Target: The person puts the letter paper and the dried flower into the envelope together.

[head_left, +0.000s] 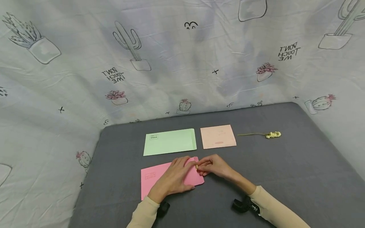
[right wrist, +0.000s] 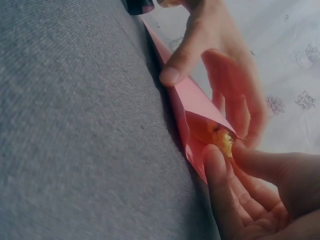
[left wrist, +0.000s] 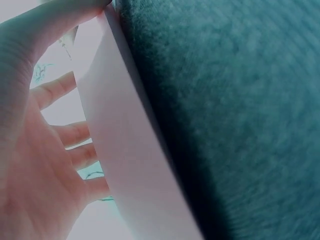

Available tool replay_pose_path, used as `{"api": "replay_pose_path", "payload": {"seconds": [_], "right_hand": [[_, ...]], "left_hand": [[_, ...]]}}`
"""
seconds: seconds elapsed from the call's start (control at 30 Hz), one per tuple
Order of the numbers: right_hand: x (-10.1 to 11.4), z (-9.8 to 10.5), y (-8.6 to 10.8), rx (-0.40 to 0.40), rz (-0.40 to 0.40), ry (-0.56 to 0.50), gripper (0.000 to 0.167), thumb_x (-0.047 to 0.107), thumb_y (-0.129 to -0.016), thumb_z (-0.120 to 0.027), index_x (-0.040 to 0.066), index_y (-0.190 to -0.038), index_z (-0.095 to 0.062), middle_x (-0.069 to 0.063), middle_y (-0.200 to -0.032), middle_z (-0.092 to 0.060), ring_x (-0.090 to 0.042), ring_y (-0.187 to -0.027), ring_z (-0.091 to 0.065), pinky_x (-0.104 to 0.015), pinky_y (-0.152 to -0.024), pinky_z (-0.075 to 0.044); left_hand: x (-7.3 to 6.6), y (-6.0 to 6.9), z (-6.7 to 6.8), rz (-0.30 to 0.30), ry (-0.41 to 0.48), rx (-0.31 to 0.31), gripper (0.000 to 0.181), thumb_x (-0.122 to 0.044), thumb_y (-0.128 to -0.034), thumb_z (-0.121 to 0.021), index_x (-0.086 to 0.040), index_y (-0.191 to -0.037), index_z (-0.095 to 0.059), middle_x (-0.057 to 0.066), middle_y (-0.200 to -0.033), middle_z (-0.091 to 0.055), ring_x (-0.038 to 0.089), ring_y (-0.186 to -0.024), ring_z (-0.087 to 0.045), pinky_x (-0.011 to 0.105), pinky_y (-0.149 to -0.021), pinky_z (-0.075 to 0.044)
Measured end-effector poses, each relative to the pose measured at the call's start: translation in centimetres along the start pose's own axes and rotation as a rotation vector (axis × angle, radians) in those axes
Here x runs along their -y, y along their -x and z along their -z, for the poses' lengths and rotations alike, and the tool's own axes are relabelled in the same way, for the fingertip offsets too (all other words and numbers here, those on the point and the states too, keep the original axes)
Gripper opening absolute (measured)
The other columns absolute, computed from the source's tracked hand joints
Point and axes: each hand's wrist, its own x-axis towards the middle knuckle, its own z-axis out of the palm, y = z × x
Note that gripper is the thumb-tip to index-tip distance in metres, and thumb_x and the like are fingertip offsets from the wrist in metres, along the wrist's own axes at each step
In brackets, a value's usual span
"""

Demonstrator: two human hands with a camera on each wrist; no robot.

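A pink envelope [head_left: 154,177] lies at the near middle of the table, its right end held bulged apart. The left hand [head_left: 176,177] grips it across the top, thumb on the near edge and fingers on the far edge. At the mouth, the right hand [head_left: 215,166] pinches a small yellow flower head [right wrist: 226,145], which sits partly inside the opening. In the left wrist view the envelope [left wrist: 125,140] stands between the left thumb and fingers. The flower's stem is hidden.
Behind lie a green envelope [head_left: 171,142] and a peach envelope [head_left: 218,136]. To their right is a yellow flower on a thin stem [head_left: 272,135]. A patterned cloth [head_left: 171,79] hangs behind the grey table [head_left: 285,177].
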Motion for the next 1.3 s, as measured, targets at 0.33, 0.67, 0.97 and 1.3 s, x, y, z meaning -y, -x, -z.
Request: {"api": "replay_pose_path", "payload": {"seconds": [0.33, 0.67, 0.97, 1.3], "right_hand": [[-0.4, -0.5, -0.6, -0.016, 0.0, 0.046, 0.025, 0.002, -0.09, -0.065, -0.014, -0.109, -0.065, -0.016, -0.084, -0.072, -0.014, -0.068, -0.069, -0.029, -0.066, -0.059], [-0.4, -1.0, -1.0, -0.026, -0.009, 0.06, 0.023, -0.003, -0.089, -0.063, -0.015, -0.108, -0.066, -0.017, -0.083, -0.071, -0.012, -0.064, -0.067, -0.028, -0.062, -0.059], [-0.7, -1.1, -1.2, -0.021, -0.009, 0.068, 0.024, -0.004, -0.089, -0.06, -0.016, -0.109, -0.066, -0.016, -0.083, -0.071, -0.011, -0.063, -0.067, -0.026, -0.061, -0.058], [-0.6, -1.0, -1.1, -0.022, -0.006, 0.066, 0.025, -0.003, -0.089, -0.062, -0.015, -0.11, -0.065, -0.015, -0.081, -0.071, -0.013, -0.064, -0.067, -0.028, -0.062, -0.059]], "left_hand": [[-0.1, -0.1, 0.0, 0.002, 0.005, 0.006, 0.082, -0.051, -0.0742, -0.079, -0.019, -0.141, -0.044, 0.009, -0.141, -0.045, 0.022, -0.131, -0.042, 0.041, -0.112, -0.032], [-0.2, -0.2, 0.0, -0.008, -0.005, 0.0, 0.083, -0.05, -0.0749, -0.079, -0.019, -0.144, -0.044, 0.01, -0.14, -0.046, 0.023, -0.13, -0.043, 0.042, -0.112, -0.032], [-0.3, -0.1, -0.2, -0.001, -0.001, 0.002, 0.086, -0.05, -0.075, -0.079, -0.021, -0.146, -0.041, 0.009, -0.14, -0.046, 0.022, -0.131, -0.042, 0.041, -0.112, -0.031], [-0.3, 0.0, -0.4, 0.014, -0.005, 0.019, 0.088, -0.05, -0.075, -0.079, -0.024, -0.149, -0.038, 0.009, -0.142, -0.045, 0.022, -0.132, -0.041, 0.042, -0.113, -0.03]]}}
